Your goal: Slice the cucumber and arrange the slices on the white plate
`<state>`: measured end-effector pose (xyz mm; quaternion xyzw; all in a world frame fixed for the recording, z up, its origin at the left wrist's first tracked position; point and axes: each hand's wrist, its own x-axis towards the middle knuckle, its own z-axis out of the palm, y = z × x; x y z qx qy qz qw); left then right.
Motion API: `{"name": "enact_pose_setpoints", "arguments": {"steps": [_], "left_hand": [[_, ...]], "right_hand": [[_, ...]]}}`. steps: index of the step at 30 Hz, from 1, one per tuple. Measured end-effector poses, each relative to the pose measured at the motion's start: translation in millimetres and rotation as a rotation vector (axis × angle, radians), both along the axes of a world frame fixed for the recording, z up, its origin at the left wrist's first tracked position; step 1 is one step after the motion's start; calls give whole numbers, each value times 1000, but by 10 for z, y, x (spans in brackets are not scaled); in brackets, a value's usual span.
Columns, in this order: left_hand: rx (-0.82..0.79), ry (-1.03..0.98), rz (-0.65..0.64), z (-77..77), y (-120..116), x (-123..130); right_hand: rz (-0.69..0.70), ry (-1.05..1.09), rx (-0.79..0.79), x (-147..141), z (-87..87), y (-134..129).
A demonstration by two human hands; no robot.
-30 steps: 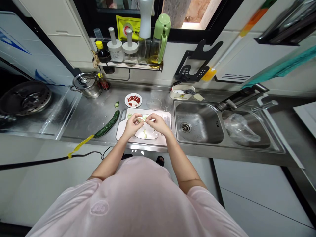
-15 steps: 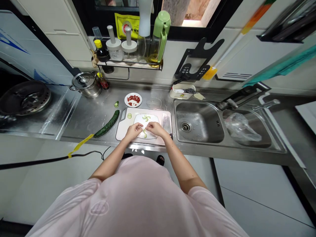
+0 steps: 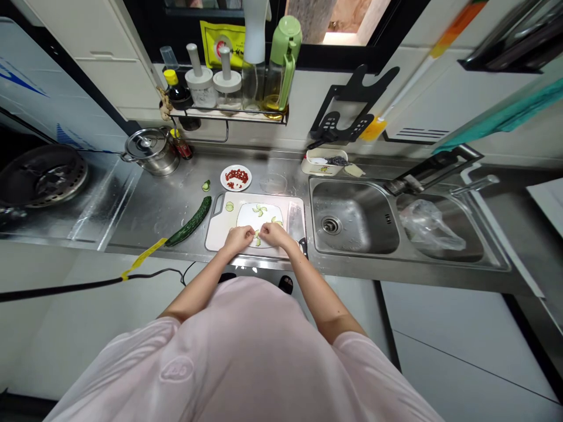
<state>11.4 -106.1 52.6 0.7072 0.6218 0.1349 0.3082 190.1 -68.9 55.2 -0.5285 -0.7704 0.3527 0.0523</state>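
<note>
In the head view, a pale cutting board (image 3: 216, 237) lies on the steel counter, and a white plate (image 3: 244, 217) with a dark edge line rests on it, right of the board's middle. On the plate, cucumber slices (image 3: 259, 210) form a small fan toward the board's far edge, a second group (image 3: 276, 221) sits toward the board's right side, and more slices (image 3: 257, 240) lie toward the near edge, between the two hands. The left hand (image 3: 240, 239) is over the near part of the board at the plate's left, its fingers bent inward; the right hand (image 3: 273, 234) faces it from the plate's right, fingers likewise curled and pointing down. Both sets of fingertips are right beside the near slices, but they are too small to tell how closely they meet or whether either hand has hold of a slice. A few loose slices (image 3: 229, 206) lie on the board's far left part, and a knife (image 3: 295, 220) lies along its right side. Left of the board is a long dark-green cucumber (image 3: 190, 224); beyond the board's far left corner are a cucumber end (image 3: 206, 186) and a small dish (image 3: 223, 176) of red pieces. A steel sink (image 3: 358, 214) is right of the board.
</note>
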Motion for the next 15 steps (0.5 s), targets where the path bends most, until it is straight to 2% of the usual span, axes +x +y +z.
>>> {"name": "enact_pose_setpoints", "arguments": {"steps": [15], "left_hand": [[113,122,-56,-109,-16,26]], "right_hand": [[26,-216,-8,-95,-12,-63]]}}
